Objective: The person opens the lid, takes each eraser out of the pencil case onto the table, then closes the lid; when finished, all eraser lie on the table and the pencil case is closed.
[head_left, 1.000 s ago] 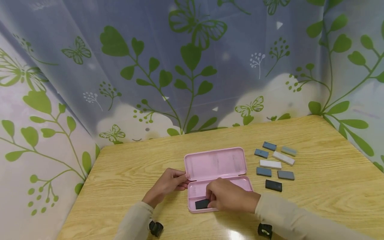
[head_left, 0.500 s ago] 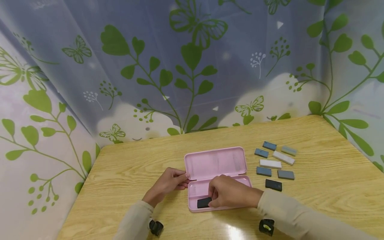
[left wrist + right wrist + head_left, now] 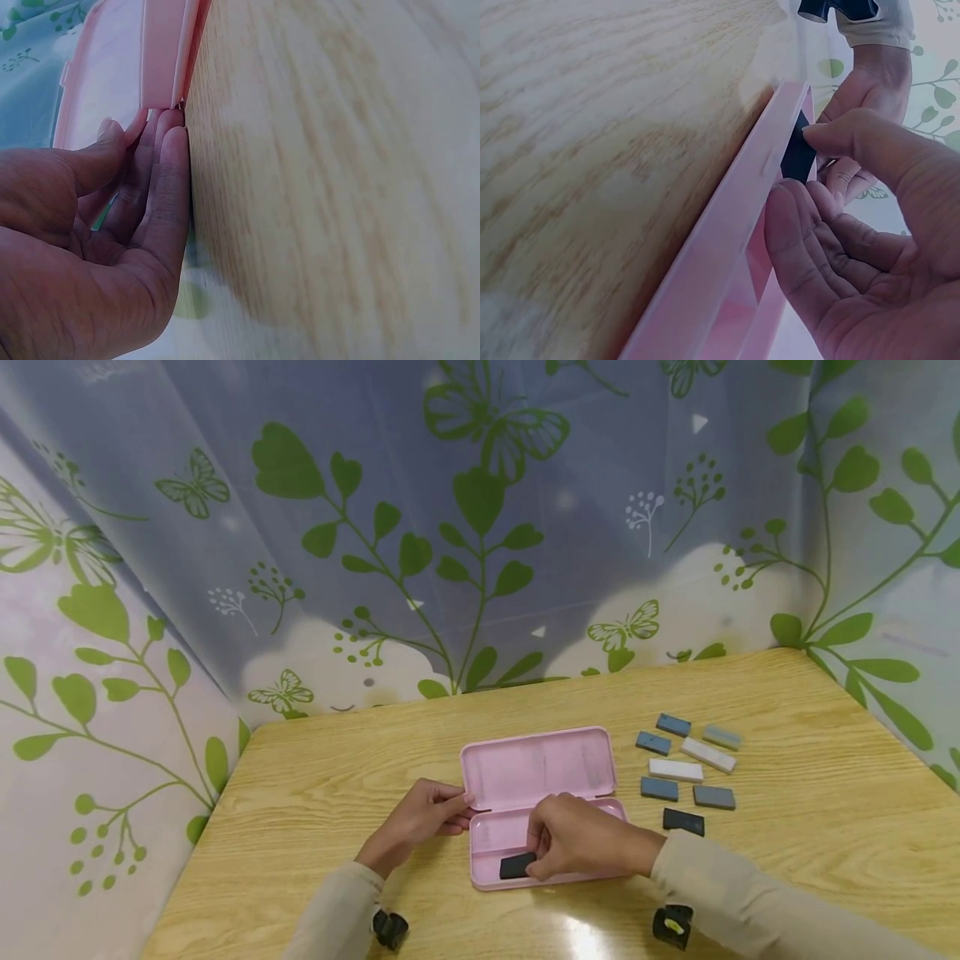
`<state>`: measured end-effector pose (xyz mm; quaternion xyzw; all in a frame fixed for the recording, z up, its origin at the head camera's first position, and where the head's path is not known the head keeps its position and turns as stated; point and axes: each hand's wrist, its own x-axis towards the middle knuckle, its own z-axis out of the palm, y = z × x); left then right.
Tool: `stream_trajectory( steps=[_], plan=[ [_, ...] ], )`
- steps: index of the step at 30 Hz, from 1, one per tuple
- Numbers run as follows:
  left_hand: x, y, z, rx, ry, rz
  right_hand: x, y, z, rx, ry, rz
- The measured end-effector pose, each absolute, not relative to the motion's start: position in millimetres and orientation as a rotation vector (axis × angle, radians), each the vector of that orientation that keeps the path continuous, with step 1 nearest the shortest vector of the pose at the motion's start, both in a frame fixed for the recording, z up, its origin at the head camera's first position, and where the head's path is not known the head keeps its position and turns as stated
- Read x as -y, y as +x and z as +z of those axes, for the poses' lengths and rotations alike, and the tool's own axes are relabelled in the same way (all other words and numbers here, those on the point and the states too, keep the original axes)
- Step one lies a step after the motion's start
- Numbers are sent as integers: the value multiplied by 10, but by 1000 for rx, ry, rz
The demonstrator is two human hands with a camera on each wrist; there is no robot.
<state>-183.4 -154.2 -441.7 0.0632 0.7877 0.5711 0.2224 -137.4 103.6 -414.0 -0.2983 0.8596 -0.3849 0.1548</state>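
Observation:
A pink pencil case [image 3: 538,770] lies with its lid folded back on the wooden table. At the hinge corner on its left, my left hand [image 3: 422,814] pinches the lid's edge, thumb on the inside and fingers behind, as the left wrist view shows. Within the front compartment of the base lies a black rectangular block [image 3: 516,866]. My right hand [image 3: 576,837] reaches into the base and holds the block's right end between thumb and fingers; that end is hidden by the hand. In the right wrist view the black block [image 3: 799,155] stands beside the case's front wall [image 3: 727,225].
To the right of the case lie several small rectangular blocks: a black block [image 3: 683,822], blue blocks [image 3: 659,788], a grey block [image 3: 714,797], white blocks [image 3: 676,769] and a pale greenish block [image 3: 722,737]. A patterned curtain [image 3: 525,543] hangs behind the table [image 3: 337,768].
My right hand has shifted slightly to the right, and the black block has slid right with it along the front compartment. My left hand stays at the lid's corner.

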Motion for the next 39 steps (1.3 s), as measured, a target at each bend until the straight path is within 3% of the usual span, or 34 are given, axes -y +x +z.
stream_trajectory(
  steps=[39],
  plan=[
    [1545, -1840, -4423, -2152, 174, 1590, -1137, -1372, -4127, -2464, -956, -1060]
  ],
)
